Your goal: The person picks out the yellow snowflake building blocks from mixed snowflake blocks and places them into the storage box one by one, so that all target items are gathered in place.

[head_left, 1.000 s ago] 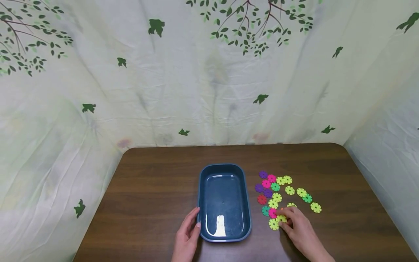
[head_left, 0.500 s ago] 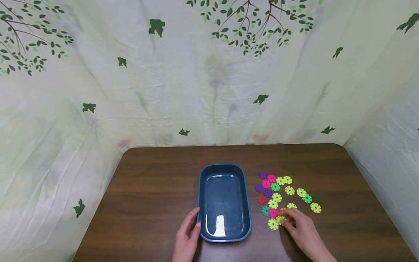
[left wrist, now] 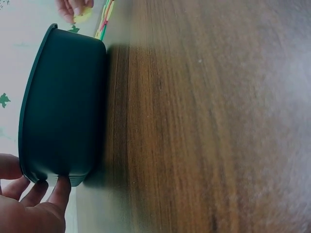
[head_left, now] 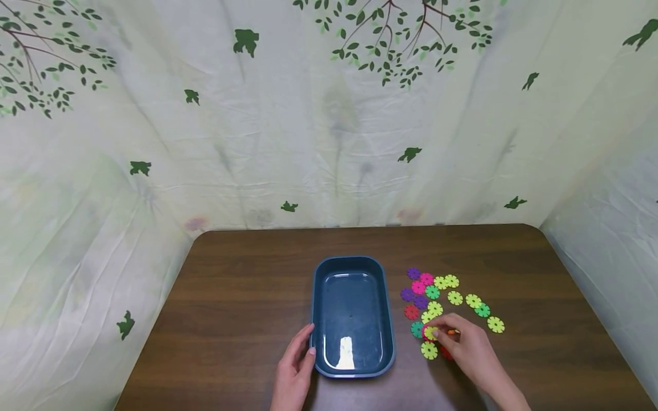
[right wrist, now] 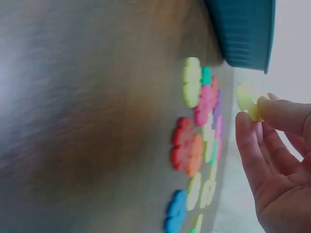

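A yellow snowflake-shaped plastic disc (head_left: 429, 333) is pinched between the thumb and fingertips of my right hand (head_left: 470, 348). In the right wrist view this notched disc (right wrist: 248, 99) is held up above the tabletop discs. Under and around that hand lie a red disc (head_left: 446, 353) and a partly hidden orange one (right wrist: 195, 154). To their left is another yellow disc (head_left: 429, 350). My left hand (head_left: 295, 368) rests against the left side of a deep blue rectangular tray (head_left: 389, 319), its fingertips touching the outer wall (left wrist: 63, 107) near the rim.
Several more purple, pink, green, red and yellow discs (head_left: 420, 302) lie flat on the brown wooden table (head_left: 247, 308), right of the tray. A blue disc (right wrist: 176, 212) shows in the right wrist view. A white cloth (head_left: 308, 125) with leaf and bird prints hangs behind.
My right hand has picked up the yellow disc and moved it up and slightly left, uncovering part of the red disc. The left hand and tray stay put.
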The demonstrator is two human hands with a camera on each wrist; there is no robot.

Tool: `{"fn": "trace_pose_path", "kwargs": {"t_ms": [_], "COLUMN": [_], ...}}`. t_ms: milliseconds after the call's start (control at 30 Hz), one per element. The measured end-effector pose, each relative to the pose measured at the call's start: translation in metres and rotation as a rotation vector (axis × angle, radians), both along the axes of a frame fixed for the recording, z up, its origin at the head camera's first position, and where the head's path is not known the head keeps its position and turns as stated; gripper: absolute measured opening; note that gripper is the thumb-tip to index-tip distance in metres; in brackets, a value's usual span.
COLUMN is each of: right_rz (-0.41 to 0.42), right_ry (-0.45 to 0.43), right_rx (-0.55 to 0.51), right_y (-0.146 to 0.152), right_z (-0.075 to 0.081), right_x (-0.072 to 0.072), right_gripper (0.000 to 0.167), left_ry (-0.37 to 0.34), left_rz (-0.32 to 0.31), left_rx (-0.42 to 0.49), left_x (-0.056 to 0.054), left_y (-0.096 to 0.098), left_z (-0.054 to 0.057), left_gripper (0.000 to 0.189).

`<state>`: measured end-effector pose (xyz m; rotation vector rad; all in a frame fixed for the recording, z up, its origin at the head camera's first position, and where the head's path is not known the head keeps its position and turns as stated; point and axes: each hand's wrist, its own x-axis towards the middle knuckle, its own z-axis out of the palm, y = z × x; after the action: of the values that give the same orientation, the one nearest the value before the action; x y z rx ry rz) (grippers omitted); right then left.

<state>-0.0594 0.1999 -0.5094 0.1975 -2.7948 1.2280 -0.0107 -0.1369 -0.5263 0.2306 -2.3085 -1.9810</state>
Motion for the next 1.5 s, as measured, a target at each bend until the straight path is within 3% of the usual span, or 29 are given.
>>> {"fn": "trace_pose_path", "kwargs": {"t_ms": [233,1000,1300,1500], "right_rz": [0.014,0.081,0.21,0.304], "right_ry": [-0.009,-0.091,-0.128,-0.143], "right_rx": [-0.013,-0.198,-0.179,-0.106], "right_y": [-0.01,-0.056,-0.077,-0.089], "right_z": [0.012,0.039,0.051,0.057], "right_x": [-0.009,-0.029,-0.038,-0.045], "right_gripper": [0.021,0.017,0.02,0.022], "left_ry": [0.0,-0.011,-0.032,-0.042], "left_rz": [0.009,0.02,0.038,0.042], "left_rx": [-0.003,-0.019,-0.02,-0.01], "left_x": [0.0,-0.001,-0.001,0.0], "left_y": [0.0,0.002,0.004,0.004], "left_z": [0.0,0.001,0.002,0.003], "left_gripper": [0.046,0.045,0.044,0.044]}}
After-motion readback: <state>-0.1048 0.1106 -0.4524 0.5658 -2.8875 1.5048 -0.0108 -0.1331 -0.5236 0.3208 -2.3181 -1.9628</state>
